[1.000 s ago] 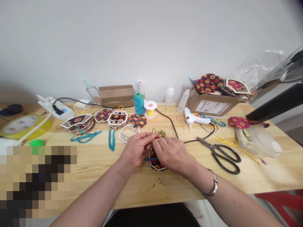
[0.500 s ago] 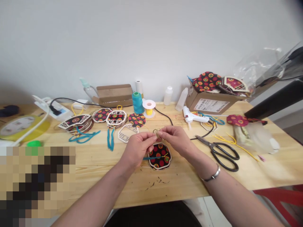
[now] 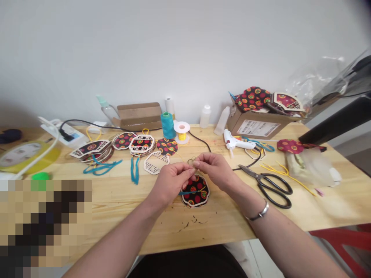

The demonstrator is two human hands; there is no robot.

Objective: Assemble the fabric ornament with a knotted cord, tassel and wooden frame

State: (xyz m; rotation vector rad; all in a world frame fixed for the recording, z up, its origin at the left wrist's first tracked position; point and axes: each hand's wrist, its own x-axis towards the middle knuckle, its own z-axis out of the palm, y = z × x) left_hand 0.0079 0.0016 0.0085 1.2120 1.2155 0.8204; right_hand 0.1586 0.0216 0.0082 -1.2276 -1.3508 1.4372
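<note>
My left hand [image 3: 175, 179] and my right hand [image 3: 213, 166] meet fingertip to fingertip, both in a pinch. A thin, dark olive loop [image 3: 190, 160] sticks up from between the fingers; whether it is cord or wire cannot be made out. Right below the hands lies a scalloped ornament [image 3: 195, 195] with a pale rim and black, red-dotted fabric. Across its face runs a teal cord [image 3: 188, 192], with a yellow knotted end at the right. My left hand's fingers partly cover the ornament's upper left.
Black-handled scissors [image 3: 274, 187] lie on the right, near a white glue gun [image 3: 237, 143]. Behind the hands stand a teal thread cone [image 3: 168, 125] and a yellow thread spool [image 3: 182, 133]. Finished ornaments [image 3: 142, 144] sit at left; a carton [image 3: 256, 125] of fabric pieces stands at back right.
The fingertips have drawn slightly closer together, and my left hand has moved a little to the right. The loop stays between them; the ornament below has not moved.
</note>
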